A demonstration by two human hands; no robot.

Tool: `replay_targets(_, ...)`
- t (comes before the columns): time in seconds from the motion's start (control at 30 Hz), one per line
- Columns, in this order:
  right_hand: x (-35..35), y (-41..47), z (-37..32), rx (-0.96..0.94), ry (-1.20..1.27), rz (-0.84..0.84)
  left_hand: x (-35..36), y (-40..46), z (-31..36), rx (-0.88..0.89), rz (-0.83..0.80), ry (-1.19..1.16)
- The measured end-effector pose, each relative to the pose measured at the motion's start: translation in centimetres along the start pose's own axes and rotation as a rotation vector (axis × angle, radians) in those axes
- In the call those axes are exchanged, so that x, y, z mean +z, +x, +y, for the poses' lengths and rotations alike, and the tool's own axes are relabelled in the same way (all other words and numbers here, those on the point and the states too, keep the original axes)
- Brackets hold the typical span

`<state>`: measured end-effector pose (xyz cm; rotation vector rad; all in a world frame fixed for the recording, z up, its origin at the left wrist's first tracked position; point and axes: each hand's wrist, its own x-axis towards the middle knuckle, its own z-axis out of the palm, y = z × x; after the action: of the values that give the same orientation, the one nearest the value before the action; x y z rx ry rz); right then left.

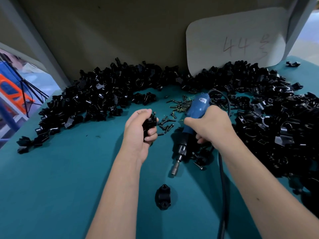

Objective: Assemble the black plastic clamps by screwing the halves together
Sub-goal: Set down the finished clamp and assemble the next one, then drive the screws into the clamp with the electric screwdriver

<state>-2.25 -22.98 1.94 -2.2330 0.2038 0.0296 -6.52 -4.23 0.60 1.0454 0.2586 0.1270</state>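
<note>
Nearest, a lone clamp half (162,196) is seen on the teal table (51,187) between the forearms, beyond which a clamp (149,124) is gripped by the left hand (138,128), an electric screwdriver (190,128) by the right hand (209,125), with loose screws (179,106) and heaped clamp parts (103,95) behind.

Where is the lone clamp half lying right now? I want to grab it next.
In the head view the lone clamp half lies on the teal table, near the bottom centre between the two forearms, below the electric screwdriver.
</note>
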Motion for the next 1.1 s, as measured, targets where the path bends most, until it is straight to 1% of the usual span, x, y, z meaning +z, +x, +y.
replay_targets(0.07, -0.1, 0.3, 0.3, 0.022, 0.109, -0.02, -0.1, -0.1, 0.1, -0.019, 0.001, -0.01)
replay_targets(0.13, -0.4, 0.4, 0.7, 0.044, 0.277, -0.026, -0.2, -0.2, 0.2, -0.047, -0.013, -0.021)
replay_targets(0.37, -2.9, 0.2, -0.2, 0.096, 1.091, -0.171, -0.1, -0.5, 0.6, -0.123, -0.055, -0.016)
replay_targets(0.5, -2.8, -0.3, -0.7, 0.09, 1.459, -0.181, 0.0, -0.6, 0.6, -0.167, -0.089, -0.021)
replay_targets(0.57, -2.5, -0.4, -0.9, 0.087, 1.515, -0.18, 0.0, -0.6, 0.6, -0.177, -0.083, -0.002)
replay_targets(0.63, -2.2, -0.5, -1.1, 0.062, 1.487, -0.197, -0.1, -0.6, 0.4, -0.182, -0.071, 0.012)
replay_targets(0.73, -1.6, -0.6, -1.1, 0.018, 1.417, -0.265, -0.1, -0.6, 0.3, -0.193, -0.069, 0.014)
replay_targets(0.8, -1.4, -0.7, -1.2, 0.025, 1.408, -0.309, -0.1, -0.5, 0.1, -0.209, -0.079, 0.032)
replay_targets(0.93, -1.5, -0.9, -1.2, 0.097, 1.554, -0.467, 0.0, -0.5, 0.1, -0.195, -0.075, 0.04)
replay_targets(1.1, -1.2, -1.2, -1.6, 0.118, 1.627, -0.446, -0.3, -0.3, 0.1, -0.207, -0.068, 0.04)
